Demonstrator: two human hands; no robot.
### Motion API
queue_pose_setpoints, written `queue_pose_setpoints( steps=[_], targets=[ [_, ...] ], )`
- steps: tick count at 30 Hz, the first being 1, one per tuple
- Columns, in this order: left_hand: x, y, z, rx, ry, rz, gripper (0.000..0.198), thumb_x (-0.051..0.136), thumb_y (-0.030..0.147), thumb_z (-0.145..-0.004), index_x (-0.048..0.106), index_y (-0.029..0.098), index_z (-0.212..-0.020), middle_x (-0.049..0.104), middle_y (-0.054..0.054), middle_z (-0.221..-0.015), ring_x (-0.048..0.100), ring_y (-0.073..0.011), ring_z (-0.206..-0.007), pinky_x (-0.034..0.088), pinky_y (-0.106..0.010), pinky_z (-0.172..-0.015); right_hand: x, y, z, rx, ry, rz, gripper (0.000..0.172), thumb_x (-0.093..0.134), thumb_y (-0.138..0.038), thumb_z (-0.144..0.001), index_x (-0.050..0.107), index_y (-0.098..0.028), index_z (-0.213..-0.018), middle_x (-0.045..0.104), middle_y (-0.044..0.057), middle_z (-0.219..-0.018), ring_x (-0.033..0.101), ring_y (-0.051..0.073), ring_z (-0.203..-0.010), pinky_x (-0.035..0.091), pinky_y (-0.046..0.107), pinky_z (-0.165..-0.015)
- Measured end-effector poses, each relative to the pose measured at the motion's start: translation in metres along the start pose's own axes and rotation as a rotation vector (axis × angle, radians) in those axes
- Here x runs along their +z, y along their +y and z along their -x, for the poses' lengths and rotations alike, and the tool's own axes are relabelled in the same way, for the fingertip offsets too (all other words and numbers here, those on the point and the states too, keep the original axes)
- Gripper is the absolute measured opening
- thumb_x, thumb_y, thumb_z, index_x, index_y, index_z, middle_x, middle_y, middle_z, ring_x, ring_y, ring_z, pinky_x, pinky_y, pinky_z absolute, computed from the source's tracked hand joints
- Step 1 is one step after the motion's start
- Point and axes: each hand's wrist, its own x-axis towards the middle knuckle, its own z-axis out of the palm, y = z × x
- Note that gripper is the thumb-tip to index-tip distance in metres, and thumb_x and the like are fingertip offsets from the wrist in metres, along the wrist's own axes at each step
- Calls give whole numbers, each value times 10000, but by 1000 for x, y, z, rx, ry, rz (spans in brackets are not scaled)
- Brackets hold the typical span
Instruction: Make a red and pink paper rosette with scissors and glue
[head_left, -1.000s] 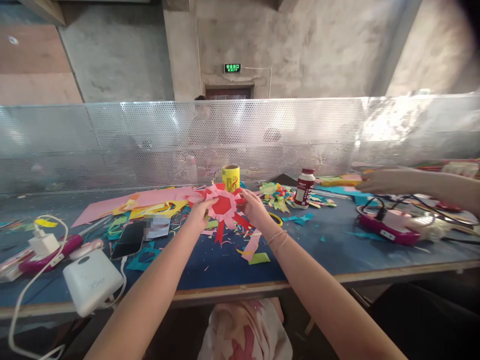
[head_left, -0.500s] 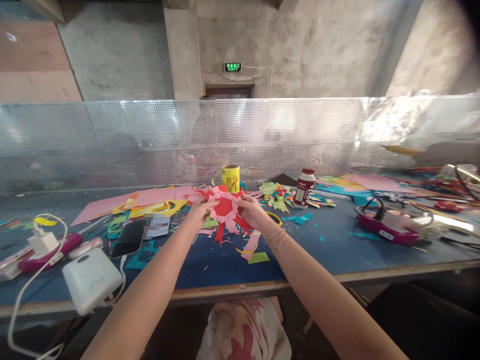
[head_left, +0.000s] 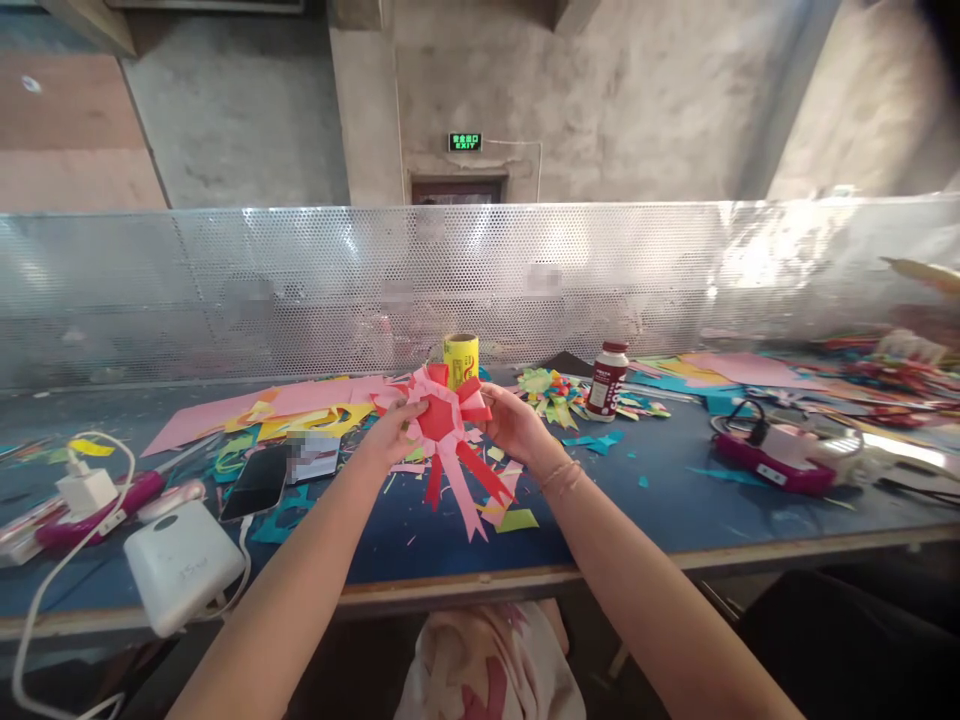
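Observation:
A paper rosette [head_left: 441,420] in pink and red, with a red centre and notched strips around it, is held up above the table between both hands. My left hand [head_left: 395,432] pinches its left side, the thumb lying near the red centre. At the right side, my right hand [head_left: 514,425] has its fingers closed on a looped red-and-pink strip. Several long tails hang down from the rosette. Just behind it stands a yellow cardboard roll [head_left: 461,360].
Paper scraps litter the blue table [head_left: 420,555]. A maroon-labelled bottle [head_left: 607,382] and small paper rosettes [head_left: 553,390] stand right of centre. Left are a phone [head_left: 257,482], a white power bank [head_left: 185,565] and cables. A purple power strip [head_left: 776,462] lies right; a perforated metal screen [head_left: 315,290] runs behind.
The rosette has turned and tilted, so its long pink and red tails now hang lower and show more fully. My right hand has shifted slightly right with its strip.

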Motion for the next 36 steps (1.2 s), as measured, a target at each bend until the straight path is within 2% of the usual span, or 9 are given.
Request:
queue_pose_setpoints(
  steps=[5, 8, 12, 14, 17, 19, 24, 29, 36],
  targets=[
    [7, -5, 2, -17, -154, -96, 329, 821, 125, -405, 550, 157, -590, 606, 32, -565, 590, -109, -567, 474, -235, -605, 7, 13, 0, -60, 21, 141, 191, 642, -357, -724, 635, -195, -823, 622, -13, -727, 555, 81, -601, 451, 198, -564],
    [12, -8, 1, 77, -254, -214, 294, 814, 204, -468, 634, 149, -693, 633, 4, -621, 605, -129, -614, 477, -259, -642, 9, 16, 1, -78, 3, 194, 307, 572, -499, -740, 625, -210, -826, 632, 14, -790, 582, 116, -675, 476, 237, -610],
    [10, -10, -6, 276, -287, -462, 241, 762, 247, -569, 666, 155, -770, 641, -15, -673, 610, -153, -665, 476, -299, -675, 11, 7, 6, -192, -50, 381, 491, 409, -643, -771, 618, -228, -927, 638, 59, -907, 605, 179, -827, 496, 326, -717],
    [6, -8, -8, 464, -277, -602, 165, 730, 244, -609, 665, 164, -738, 646, -22, -699, 602, -163, -691, 472, -322, -695, 12, 1, 8, -347, -76, 627, 416, 482, -579, -774, 619, -232, -956, 626, 62, -963, 591, 193, -891, 482, 353, -768],
    [3, 0, -8, 880, -239, -855, 32, 675, 193, -672, 670, 192, -704, 668, -34, -765, 590, -178, -777, 449, -363, -778, 11, -3, 10, -658, -30, 1124, 290, 633, -398, -733, 628, -239, -976, 605, 59, -1026, 547, 210, -981, 426, 395, -865],
    [2, 5, -5, 1159, -170, -1043, 83, 629, 156, -717, 682, 219, -711, 675, -36, -792, 571, -184, -826, 423, -384, -821, 8, -2, 10, -840, 38, 1384, 254, 638, -294, -735, 628, -252, -985, 605, 51, -1035, 530, 212, -990, 394, 409, -889],
    [2, 4, 4, 1582, 2, -1323, 170, 586, 132, -765, 690, 267, -769, 678, -17, -821, 532, -186, -874, 371, -388, -835, 4, 8, 9, -992, 115, 1670, 238, 562, -167, -753, 608, -245, -972, 601, 49, -1012, 521, 204, -947, 400, 376, -835],
    [2, -2, 6, 1694, 31, -1373, 161, 588, 146, -778, 679, 279, -774, 678, 4, -857, 526, -173, -887, 331, -366, -842, 6, 12, 10, -1079, 109, 1716, 288, 512, -83, -731, 584, -218, -975, 613, 52, -955, 518, 198, -922, 395, 354, -820],
    [1, -6, 7, 1596, -59, -1398, 167, 577, 152, -769, 677, 274, -823, 664, -20, -878, 531, -191, -902, 290, -379, -869, 11, 10, 12, -1066, 6, 1785, 314, 473, -109, -766, 554, -211, -1052, 615, 70, -991, 525, 198, -948, 393, 357, -839]
  ],
)
